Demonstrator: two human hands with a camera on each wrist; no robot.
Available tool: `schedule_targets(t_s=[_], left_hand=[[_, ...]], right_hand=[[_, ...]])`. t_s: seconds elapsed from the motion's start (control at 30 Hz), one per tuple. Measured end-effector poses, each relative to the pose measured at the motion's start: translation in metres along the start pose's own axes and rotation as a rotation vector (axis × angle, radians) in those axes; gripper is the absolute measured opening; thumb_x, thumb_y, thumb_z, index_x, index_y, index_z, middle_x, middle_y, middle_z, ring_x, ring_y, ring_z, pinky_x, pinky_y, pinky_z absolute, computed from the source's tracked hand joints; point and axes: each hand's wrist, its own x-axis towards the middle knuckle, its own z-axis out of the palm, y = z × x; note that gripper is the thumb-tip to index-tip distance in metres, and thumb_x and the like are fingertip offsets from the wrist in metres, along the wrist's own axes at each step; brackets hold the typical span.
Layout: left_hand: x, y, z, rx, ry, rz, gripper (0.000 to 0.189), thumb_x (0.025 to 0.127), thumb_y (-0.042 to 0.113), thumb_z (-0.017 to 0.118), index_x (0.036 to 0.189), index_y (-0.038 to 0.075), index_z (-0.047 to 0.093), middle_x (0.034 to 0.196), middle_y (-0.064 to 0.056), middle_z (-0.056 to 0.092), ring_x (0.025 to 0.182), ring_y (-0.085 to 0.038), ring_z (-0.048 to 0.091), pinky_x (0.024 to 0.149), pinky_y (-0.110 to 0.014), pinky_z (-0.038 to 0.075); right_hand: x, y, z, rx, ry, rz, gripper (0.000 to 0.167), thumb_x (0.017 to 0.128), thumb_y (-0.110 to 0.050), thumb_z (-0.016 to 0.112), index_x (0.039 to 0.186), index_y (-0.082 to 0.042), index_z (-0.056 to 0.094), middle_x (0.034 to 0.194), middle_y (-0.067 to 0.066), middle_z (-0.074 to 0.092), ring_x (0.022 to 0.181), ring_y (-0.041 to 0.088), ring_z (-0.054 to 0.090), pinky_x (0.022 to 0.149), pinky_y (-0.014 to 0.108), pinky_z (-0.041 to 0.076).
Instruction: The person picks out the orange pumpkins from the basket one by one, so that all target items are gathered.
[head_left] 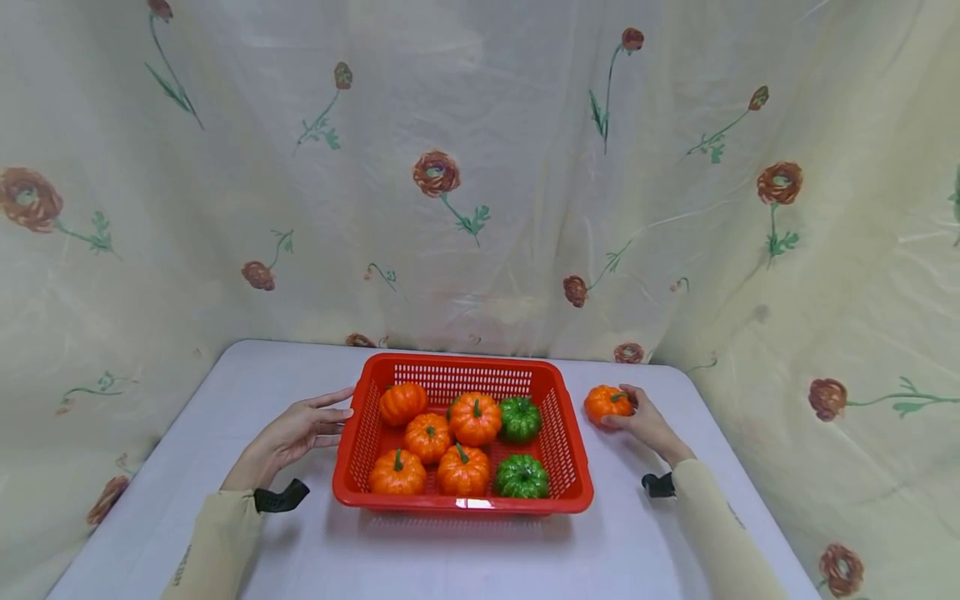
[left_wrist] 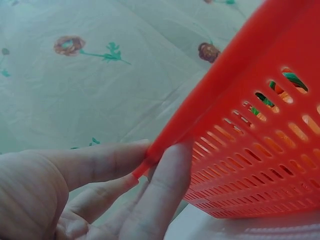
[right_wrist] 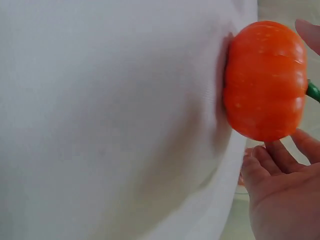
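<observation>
A red plastic basket [head_left: 461, 503] with slotted walls holds several small orange pumpkins [head_left: 428, 438] and green pumpkins [head_left: 522, 476]. My left hand [head_left: 292, 435] is at its left side, and in the left wrist view the thumb and fingers pinch the basket's rim [left_wrist: 210, 90] from both sides. To the right of the basket, another orange pumpkin [head_left: 606, 405] with a green stem sits on the table. My right hand [head_left: 648, 423] grips it from the right. In the right wrist view, fingertips [right_wrist: 280, 152] meet one side of this pumpkin [right_wrist: 265, 82], with the thumb opposite.
A white-covered table [head_left: 420, 567] carries everything. Behind it and at both sides hangs a pale curtain [head_left: 495, 108] printed with flowers. Black straps [head_left: 281, 497] circle both wrists at the sleeve ends.
</observation>
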Motion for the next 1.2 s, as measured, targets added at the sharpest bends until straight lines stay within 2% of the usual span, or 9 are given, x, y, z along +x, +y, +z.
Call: schedule_targets(t_s=[0.17, 0.27, 0.53, 0.73, 1.2], left_hand=[[0.0, 0.0, 0.0, 0.007, 0.006, 0.003, 0.059, 0.094, 0.014, 0.062, 0.148, 0.014, 0.04, 0.124, -0.01, 0.064, 0.089, -0.021, 0.071, 0.081, -0.037, 0.059], [0.0, 0.0, 0.0, 0.016, 0.007, 0.001, 0.06, 0.093, 0.015, 0.062, 0.148, 0.015, 0.039, 0.126, -0.012, 0.062, 0.09, -0.021, 0.071, 0.082, -0.037, 0.059], [0.0, 0.001, 0.001, 0.017, 0.017, -0.006, 0.059, 0.093, 0.016, 0.063, 0.147, 0.016, 0.041, 0.121, -0.01, 0.065, 0.09, -0.021, 0.07, 0.082, -0.037, 0.059], [-0.001, 0.002, 0.0, 0.019, 0.008, 0.004, 0.06, 0.093, 0.016, 0.064, 0.148, 0.015, 0.04, 0.115, -0.007, 0.067, 0.089, -0.02, 0.07, 0.082, -0.037, 0.059], [-0.001, 0.001, -0.001, 0.009, -0.037, 0.015, 0.062, 0.092, 0.015, 0.065, 0.149, 0.013, 0.039, 0.108, -0.005, 0.068, 0.086, -0.019, 0.07, 0.082, -0.037, 0.059]], right_hand=[[-0.006, -0.006, -0.008, -0.066, 0.0, -0.003, 0.094, 0.085, -0.038, 0.071, 0.153, -0.003, 0.015, 0.156, 0.027, 0.019, 0.141, 0.048, 0.019, 0.113, 0.066, 0.022], [-0.011, -0.013, -0.014, -0.096, 0.002, -0.025, 0.091, 0.086, -0.038, 0.071, 0.152, -0.004, 0.018, 0.155, 0.028, 0.019, 0.141, 0.049, 0.018, 0.11, 0.068, 0.025], [-0.025, -0.039, -0.024, -0.144, -0.003, -0.13, 0.082, 0.086, -0.032, 0.071, 0.149, -0.005, 0.026, 0.153, 0.026, 0.027, 0.14, 0.049, 0.022, 0.112, 0.065, 0.026], [-0.04, -0.074, -0.018, -0.143, -0.05, -0.256, 0.076, 0.086, -0.029, 0.072, 0.147, -0.005, 0.032, 0.15, 0.022, 0.036, 0.138, 0.046, 0.03, 0.111, 0.063, 0.029], [-0.062, -0.139, 0.01, -0.147, -0.179, -0.408, 0.071, 0.084, -0.026, 0.075, 0.143, -0.008, 0.041, 0.147, 0.018, 0.043, 0.139, 0.042, 0.034, 0.113, 0.058, 0.03]])
